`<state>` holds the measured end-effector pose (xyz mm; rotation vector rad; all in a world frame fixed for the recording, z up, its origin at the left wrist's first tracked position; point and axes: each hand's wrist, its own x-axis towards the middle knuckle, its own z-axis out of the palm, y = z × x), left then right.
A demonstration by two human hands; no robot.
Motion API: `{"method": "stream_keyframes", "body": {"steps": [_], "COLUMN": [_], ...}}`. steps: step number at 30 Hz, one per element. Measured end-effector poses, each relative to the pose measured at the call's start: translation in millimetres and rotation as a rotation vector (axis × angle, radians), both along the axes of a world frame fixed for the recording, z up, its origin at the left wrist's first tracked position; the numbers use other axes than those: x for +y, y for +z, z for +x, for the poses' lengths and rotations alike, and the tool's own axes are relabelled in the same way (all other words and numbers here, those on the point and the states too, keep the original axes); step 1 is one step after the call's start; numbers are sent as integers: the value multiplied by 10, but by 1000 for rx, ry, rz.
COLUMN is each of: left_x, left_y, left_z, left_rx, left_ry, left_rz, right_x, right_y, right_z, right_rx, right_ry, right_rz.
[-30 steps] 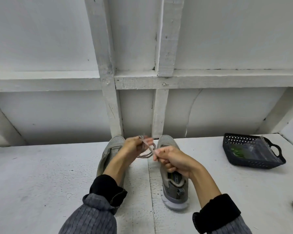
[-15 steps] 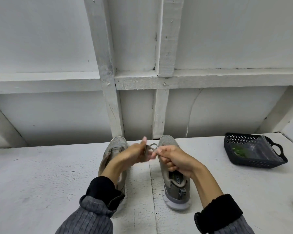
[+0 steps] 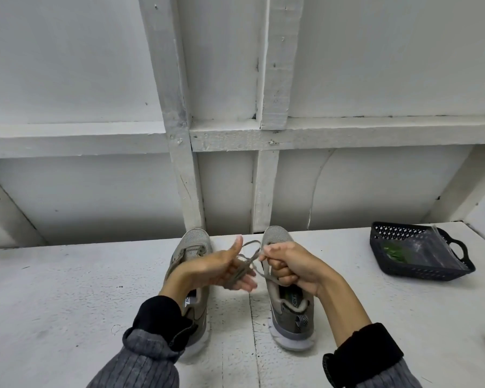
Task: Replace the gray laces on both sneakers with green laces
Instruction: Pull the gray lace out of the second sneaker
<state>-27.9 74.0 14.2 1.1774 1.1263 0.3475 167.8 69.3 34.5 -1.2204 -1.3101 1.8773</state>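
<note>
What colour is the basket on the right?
Black, with a perforated wall; the basket shows in the head view.

Two sneakers [image 3: 191, 278] [image 3: 287, 301], one gray lace [image 3: 247, 261], one basket [image 3: 420, 256], two hands [image 3: 216, 268] [image 3: 291, 266].

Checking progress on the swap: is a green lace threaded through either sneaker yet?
No: both sneakers show no green lace, and the hands hold a gray lace.

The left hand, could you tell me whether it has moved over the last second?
Yes: the left hand has opened and turned palm-up, dropping slightly toward the person along the left sneaker.
</note>
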Motion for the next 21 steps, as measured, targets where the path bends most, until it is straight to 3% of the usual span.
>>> {"method": "stream_keyframes", "body": {"steps": [2,6,8,10,15,17,19,21], "left_x": [57,158,115,75,-17,-26,1,96], "left_y": [-22,-9,48,78,88,97,67,-7], "left_z": [96,64,13,-1,6,100,211,270], "left_rx": [-179,-942,-1047,-898,-86,107,82,-243], "left_ry": [220,557,552,471,-68,-76,82,320], "left_rz": [16,-103,-157,-168,-39,-3,74,50], "right_x": [-57,-99,-81,-44,58,39,-21,-81], "right_y": [30,-70,-135,-159,-81,-19,25,16], "right_z": [-44,-15,43,89,148,150,119,79], "right_rx": [-63,-191,-236,-241,-77,-32,-83,-178], "right_ry": [140,285,299,239,-135,-112,66,260], "right_rz": [57,13,-41,-96,-109,-51,-6,2]}}
